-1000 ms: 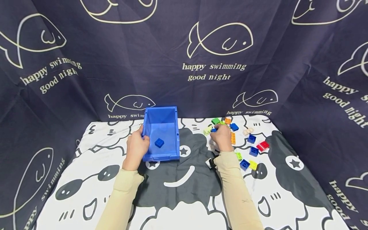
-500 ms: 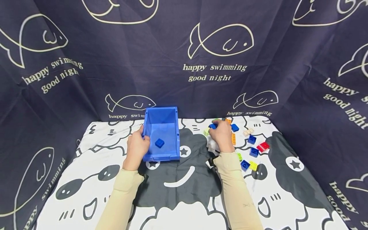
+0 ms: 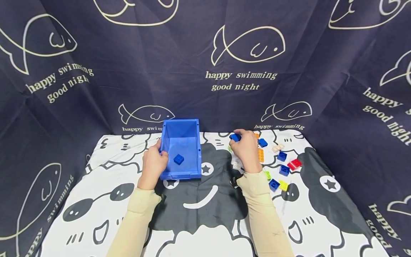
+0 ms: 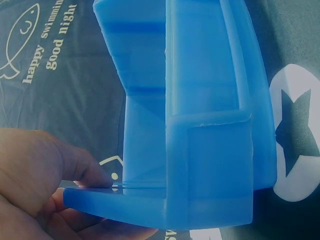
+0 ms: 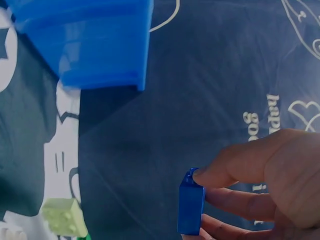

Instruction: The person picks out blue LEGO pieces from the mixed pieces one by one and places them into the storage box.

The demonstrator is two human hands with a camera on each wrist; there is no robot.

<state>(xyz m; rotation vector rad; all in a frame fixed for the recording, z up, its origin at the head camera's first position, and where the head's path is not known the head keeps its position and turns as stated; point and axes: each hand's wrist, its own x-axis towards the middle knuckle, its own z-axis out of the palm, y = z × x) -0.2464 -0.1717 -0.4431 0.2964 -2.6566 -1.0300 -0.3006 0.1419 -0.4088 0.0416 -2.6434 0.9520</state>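
My left hand point(image 3: 153, 165) grips the left wall of a blue plastic bin point(image 3: 180, 176), its thumb over the rim and its fingers outside, as the left wrist view also shows. One blue toy brick point(image 3: 178, 159) lies on the bin floor. Above the loose bricks to the right, my right hand point(image 3: 246, 150) pinches another blue brick point(image 5: 191, 207) between thumb and fingers. In the right wrist view this brick is held apart from the cloth. A pale green brick point(image 5: 65, 217) sits below it, partly hidden by the hand in the head view.
Right of my right hand lie several loose bricks, among them an orange brick point(image 3: 260, 155), a red brick point(image 3: 294, 164), a yellow brick point(image 3: 283, 185) and a blue brick point(image 3: 284, 170). A white brick point(image 3: 237, 165) is near my wrist. A dark curtain point(image 3: 179, 71) hangs behind the cloth-covered table.
My right hand has lifted the blue brick from among the loose bricks and moved slightly up and left with it. The left hand stays on the bin.
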